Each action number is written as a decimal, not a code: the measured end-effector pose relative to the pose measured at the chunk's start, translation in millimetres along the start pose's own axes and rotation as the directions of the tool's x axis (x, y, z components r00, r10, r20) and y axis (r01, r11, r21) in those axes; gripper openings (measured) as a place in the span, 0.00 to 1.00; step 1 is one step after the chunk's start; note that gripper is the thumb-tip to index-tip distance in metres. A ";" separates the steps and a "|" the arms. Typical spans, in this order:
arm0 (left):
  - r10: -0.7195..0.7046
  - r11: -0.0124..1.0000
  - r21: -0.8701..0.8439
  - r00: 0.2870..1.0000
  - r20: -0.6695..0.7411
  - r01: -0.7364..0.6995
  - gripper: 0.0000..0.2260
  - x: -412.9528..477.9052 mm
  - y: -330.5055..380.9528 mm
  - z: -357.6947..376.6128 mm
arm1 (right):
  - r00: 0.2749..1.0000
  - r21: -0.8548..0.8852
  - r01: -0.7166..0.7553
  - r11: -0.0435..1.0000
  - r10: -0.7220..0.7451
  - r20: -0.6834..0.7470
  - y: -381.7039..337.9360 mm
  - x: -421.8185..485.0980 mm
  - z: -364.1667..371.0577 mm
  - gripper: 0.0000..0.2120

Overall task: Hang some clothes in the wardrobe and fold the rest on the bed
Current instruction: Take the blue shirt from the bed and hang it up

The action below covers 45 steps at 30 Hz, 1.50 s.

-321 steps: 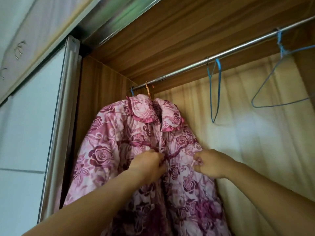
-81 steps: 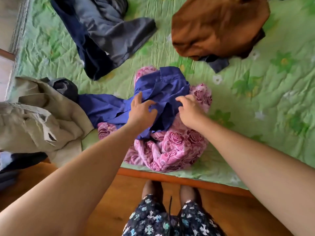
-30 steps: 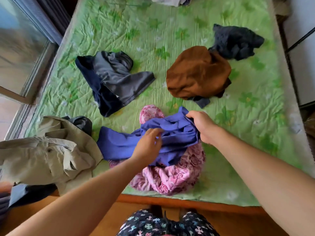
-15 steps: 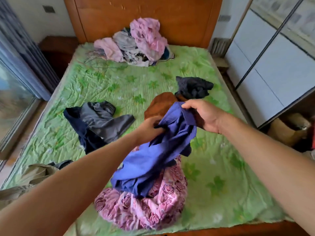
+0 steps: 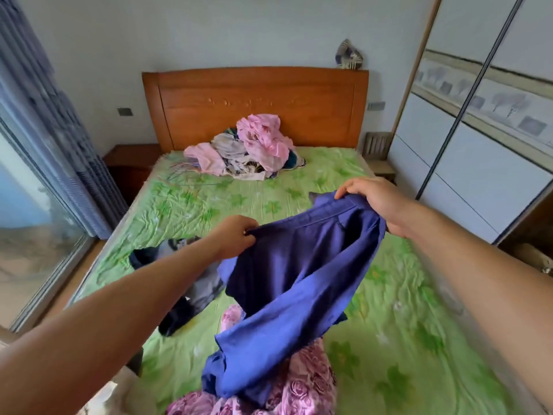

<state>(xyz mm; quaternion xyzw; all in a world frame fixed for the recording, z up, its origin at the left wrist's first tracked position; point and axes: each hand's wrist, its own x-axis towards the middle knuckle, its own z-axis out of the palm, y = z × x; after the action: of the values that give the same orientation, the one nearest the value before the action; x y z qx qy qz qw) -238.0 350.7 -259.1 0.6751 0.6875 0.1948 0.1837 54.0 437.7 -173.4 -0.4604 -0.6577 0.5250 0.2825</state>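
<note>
Holding a blue cotton garment (image 5: 299, 265) over the green quilted bed (image 5: 404, 339), left grip (image 5: 236, 235) and right grip (image 5: 374, 202) clamped on its top edge, the person seems barely started: rose-patterned pink garment (image 5: 302, 387) below, pink heap (image 5: 257, 145) beyond, unfolded.

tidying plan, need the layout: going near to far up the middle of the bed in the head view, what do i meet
floral garment → blue garment → clothes pile → headboard
</note>
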 end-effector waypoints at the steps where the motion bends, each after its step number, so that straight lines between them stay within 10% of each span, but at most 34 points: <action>1: -0.019 1.000 -0.012 0.999 -0.042 0.019 0.06 -4.3 -3.0 2.9 | 0.999 -0.010 0.003 1.000 -0.002 0.048 -2.5 -0.7 -2.1 0.06; 8: -0.097 0.986 -0.152 0.970 -0.224 0.063 0.11 0.3 8.2 -21.6 | 0.985 -0.737 0.158 0.657 -0.159 0.070 3.0 14.5 -26.2 0.14; 18: 0.163 0.973 0.216 0.911 -0.378 -0.084 0.08 13.9 69.9 -113.2 | 0.964 -0.981 0.191 0.024 -0.195 0.183 -35.5 26.8 -47.6 0.08; 24: 0.261 0.955 0.241 0.882 -0.393 -0.175 0.05 18.4 97.6 -138.8 | 0.984 -0.969 0.138 0.206 0.086 0.159 -70.5 39.4 -34.3 0.09; 29: 0.258 0.961 0.203 0.867 -0.426 -0.187 0.06 22.5 102.7 -148.9 | 0.984 -0.930 0.178 0.323 -0.068 0.165 -81.5 51.2 -26.9 0.04; 45: 0.322 0.933 0.277 0.876 -0.360 -0.229 0.05 34.4 95.2 -164.6 | 0.972 -0.974 0.014 -0.227 -0.227 0.067 -78.9 58.9 -30.4 0.17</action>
<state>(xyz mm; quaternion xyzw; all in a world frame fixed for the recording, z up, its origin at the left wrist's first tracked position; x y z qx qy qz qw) -242.1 383.0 -68.7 0.7288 0.6242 0.2731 -0.0682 31.1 502.0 -96.1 -0.4761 -0.8399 -0.2458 -0.0868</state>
